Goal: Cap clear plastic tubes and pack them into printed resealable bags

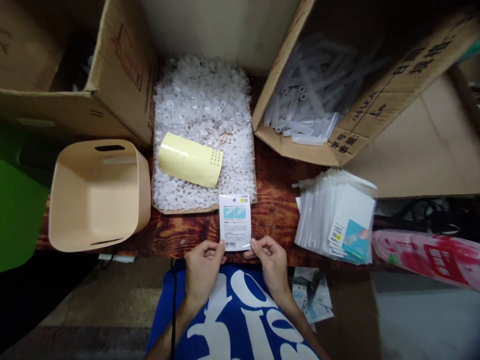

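Observation:
A white printed packet with two small teal pictures lies between my hands at the table's front edge, its top end reaching over the rim of a tray. My left hand pinches its lower left corner between thumb and curled fingers. At the lower right corner, my right hand grips it the same way. Just beyond is the shallow cardboard tray, heaped with small white plastic pieces. On these rests a curled yellow sheet with a block of dark dots.
Left stands an empty beige bin beside a cardboard box. At right, another open box holds translucent tubes. A stack of clear packets with cards and a pink plastic package lie nearer. Several cards lie below the table.

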Demonstrator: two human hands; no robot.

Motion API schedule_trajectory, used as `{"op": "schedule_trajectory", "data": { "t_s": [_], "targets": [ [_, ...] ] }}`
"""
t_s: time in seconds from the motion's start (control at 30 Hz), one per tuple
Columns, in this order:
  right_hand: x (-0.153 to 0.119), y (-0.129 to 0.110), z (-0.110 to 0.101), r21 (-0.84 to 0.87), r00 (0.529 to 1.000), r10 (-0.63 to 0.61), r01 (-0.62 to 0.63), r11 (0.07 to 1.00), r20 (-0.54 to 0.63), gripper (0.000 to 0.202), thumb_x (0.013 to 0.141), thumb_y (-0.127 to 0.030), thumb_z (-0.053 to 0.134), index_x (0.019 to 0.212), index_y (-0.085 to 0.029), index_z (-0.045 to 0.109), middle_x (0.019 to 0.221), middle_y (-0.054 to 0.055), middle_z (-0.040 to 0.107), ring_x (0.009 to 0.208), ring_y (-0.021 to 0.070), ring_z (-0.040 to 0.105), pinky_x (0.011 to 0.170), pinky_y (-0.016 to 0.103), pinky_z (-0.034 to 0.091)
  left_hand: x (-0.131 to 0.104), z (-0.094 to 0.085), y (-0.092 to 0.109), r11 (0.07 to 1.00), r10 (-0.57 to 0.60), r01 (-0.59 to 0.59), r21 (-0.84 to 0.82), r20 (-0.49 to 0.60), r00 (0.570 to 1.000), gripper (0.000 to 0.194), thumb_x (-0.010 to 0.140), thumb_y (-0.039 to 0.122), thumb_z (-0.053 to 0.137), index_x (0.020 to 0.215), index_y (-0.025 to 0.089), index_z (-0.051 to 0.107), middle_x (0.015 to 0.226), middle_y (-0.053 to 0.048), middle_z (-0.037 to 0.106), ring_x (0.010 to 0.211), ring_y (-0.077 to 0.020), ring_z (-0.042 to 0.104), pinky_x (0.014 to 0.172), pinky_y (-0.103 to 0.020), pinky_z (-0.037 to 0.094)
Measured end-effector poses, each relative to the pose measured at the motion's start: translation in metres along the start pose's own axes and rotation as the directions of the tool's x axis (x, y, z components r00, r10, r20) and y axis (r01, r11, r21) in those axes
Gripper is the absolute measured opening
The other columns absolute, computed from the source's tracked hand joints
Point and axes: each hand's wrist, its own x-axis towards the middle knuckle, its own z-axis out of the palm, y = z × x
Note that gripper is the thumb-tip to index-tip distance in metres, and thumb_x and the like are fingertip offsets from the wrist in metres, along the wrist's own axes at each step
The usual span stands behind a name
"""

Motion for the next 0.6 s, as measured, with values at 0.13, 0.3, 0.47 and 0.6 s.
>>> {"op": "schedule_trajectory", "data": {
  "t_s": [0.13, 0.3, 0.47, 0.6],
  "targets": [
    [0.0, -0.002, 0.003, -0.053, 1.0, -0.028, 0.027, 0.998, -0.015, 0.044, 0.082, -0.057, 0.074, 0.067, -0.019, 0.056, 0.06, 0.007, 0.073, 0.053, 0.0188, 0.069, 0.055, 0.026, 0.055, 0.003, 0.0, 0.001, 0.999, 0.0, 0.0, 0.047, -0.012, 1.0, 0.041, 0.086, 0.051, 0.066, 0.063, 0.017, 0.068, 0.054, -0.004, 0.069, 0.048, -0.0182, 0.067, 0.05, -0.023, 0.052],
    [0.003, -0.004, 0.006, -0.063, 0.999, -0.009, 0.007, 0.998, -0.037, 0.049, 0.082, -0.062, 0.071, 0.064, -0.02, 0.053, 0.054, 0.005, 0.069, 0.046, 0.0175, 0.066, 0.05, 0.024, 0.052, 0.004, 0.001, 0.004, 0.998, -0.005, 0.006, 0.068, -0.021, 1.0, 0.041, 0.085, 0.052, 0.067, 0.064, 0.017, 0.069, 0.055, -0.004, 0.069, 0.048, -0.0177, 0.065, 0.051, -0.024, 0.052],
    [0.01, -0.005, 0.011, -0.035, 0.995, 0.055, -0.058, 0.998, -0.077, 0.054, 0.081, -0.066, 0.068, 0.059, -0.02, 0.05, 0.045, 0.0, 0.061, 0.035, 0.0147, 0.06, 0.037, 0.021, 0.044, 0.003, 0.002, 0.003, 0.997, -0.004, 0.007, 0.078, -0.036, 0.999, 0.04, 0.084, 0.052, 0.068, 0.065, 0.017, 0.07, 0.056, -0.003, 0.069, 0.05, -0.0178, 0.066, 0.052, -0.024, 0.053],
    [0.016, -0.005, 0.01, 0.029, 0.989, 0.081, -0.078, 0.997, -0.125, 0.06, 0.084, -0.071, 0.059, 0.055, -0.019, 0.051, 0.038, -0.001, 0.053, 0.03, 0.0137, 0.054, 0.032, 0.021, 0.042, 0.002, 0.001, 0.003, 0.999, 0.017, -0.014, 0.047, -0.057, 0.998, 0.04, 0.084, 0.051, 0.067, 0.063, 0.017, 0.066, 0.054, -0.002, 0.068, 0.047, -0.0167, 0.063, 0.052, -0.024, 0.053]
  ]
}}
